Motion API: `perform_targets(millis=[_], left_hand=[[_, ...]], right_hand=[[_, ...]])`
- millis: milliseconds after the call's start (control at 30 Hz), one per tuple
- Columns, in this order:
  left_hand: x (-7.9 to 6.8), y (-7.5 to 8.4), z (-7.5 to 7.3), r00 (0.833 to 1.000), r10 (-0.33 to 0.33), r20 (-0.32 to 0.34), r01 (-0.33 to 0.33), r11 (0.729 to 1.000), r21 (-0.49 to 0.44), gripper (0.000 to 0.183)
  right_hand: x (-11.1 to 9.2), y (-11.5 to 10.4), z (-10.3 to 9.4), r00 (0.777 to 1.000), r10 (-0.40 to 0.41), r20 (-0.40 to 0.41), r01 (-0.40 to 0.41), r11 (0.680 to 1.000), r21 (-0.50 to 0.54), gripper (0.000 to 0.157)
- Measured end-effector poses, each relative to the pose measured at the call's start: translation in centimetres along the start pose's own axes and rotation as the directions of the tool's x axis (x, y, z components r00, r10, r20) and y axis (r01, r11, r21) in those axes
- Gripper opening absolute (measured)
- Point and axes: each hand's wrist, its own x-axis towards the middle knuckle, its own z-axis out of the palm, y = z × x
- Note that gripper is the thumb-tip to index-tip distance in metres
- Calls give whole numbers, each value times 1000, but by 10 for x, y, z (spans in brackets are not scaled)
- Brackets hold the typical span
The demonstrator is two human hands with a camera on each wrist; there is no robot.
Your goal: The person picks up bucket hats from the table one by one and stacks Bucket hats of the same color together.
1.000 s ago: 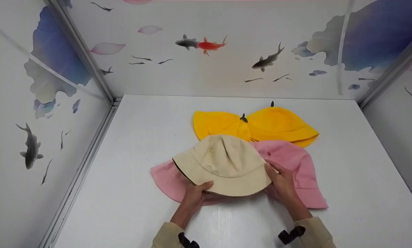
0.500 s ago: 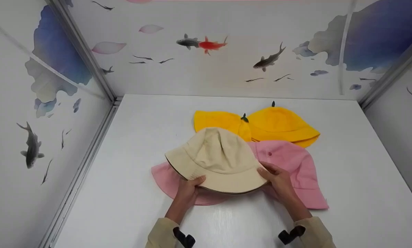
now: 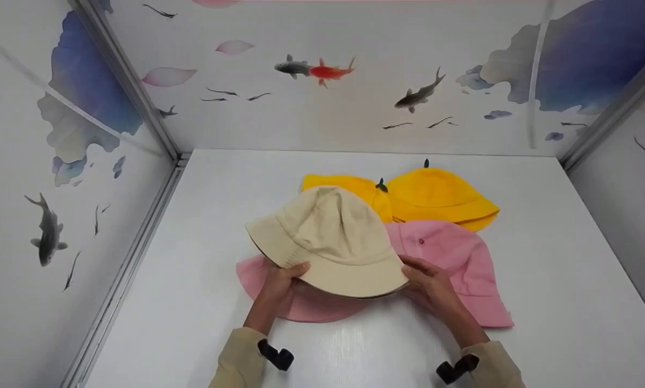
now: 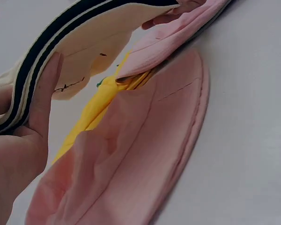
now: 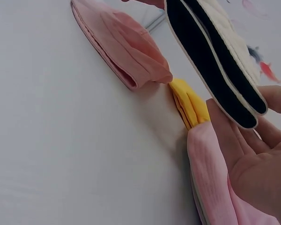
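A cream bucket hat [image 3: 333, 231] is held up over the other hats, its crown pointing away. My left hand [image 3: 276, 283] pinches the near left of its brim, thumb on top. At the right end of the brim, my right hand [image 3: 430, 283] grips it between thumb and fingers. Both wrist views show the dark navy underside of the brim [image 5: 215, 65] with a pale stripe, folded into two layers. Beneath lies a pink bucket hat [image 3: 322, 307], partly covered by the cream one. A second pink hat [image 3: 462, 258] lies behind my right hand.
Two yellow hats with green leaf tips, one at the left [image 3: 346, 183] and one at the right [image 3: 435, 188], lie at the back of the white table [image 3: 193, 231]. Walls printed with fish enclose the left side, the back [image 3: 322, 118] and the right side.
Both hands have lifted the cream hat and carried it left and away from me, so it covers more of the left yellow hat. The pink and yellow hats have stayed put.
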Motion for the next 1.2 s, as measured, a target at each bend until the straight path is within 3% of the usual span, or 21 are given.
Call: perform_targets(millis=[167,267,367,433,533,667,833,933,1033,1200], left_hand=[[12,21,-8,998,67,21,-68,997,21,24],[21,34,-16,993,117,-7,-116,988,98,25],[29,45,-24,988,147,-47,-140,983,120,26],[32,52,-28,987,149,-66,-144,987,76,27],[37,61,-32,988,132,-79,-137,988,-73,30],[43,72,-38,987,119,-108,-143,958,-250,29],[51,79,-47,982,145,-120,-178,922,-343,27],[58,81,-55,980,139,-144,-185,903,-389,26],[63,82,-64,977,116,-179,-182,890,-419,23],[64,81,-79,975,67,-214,-146,914,-378,22]], right_hand=[[-2,0,-11,1000,-17,18,17,999,45,56],[-3,0,-22,999,-39,-24,39,999,16,52],[-6,-1,-34,996,-60,-68,58,998,-39,51],[-8,-3,-43,992,-57,-109,49,996,-80,50],[-13,-4,-58,983,-35,-178,10,990,-140,48],[-18,-4,-76,962,35,-272,-68,991,-113,48],[-20,-1,-83,930,83,-357,-116,991,-72,51],[-20,2,-83,908,45,-417,-102,988,-115,51],[-22,6,-87,879,-51,-473,-56,976,-208,49],[-29,13,-98,828,-252,-501,-3,891,-453,42]])
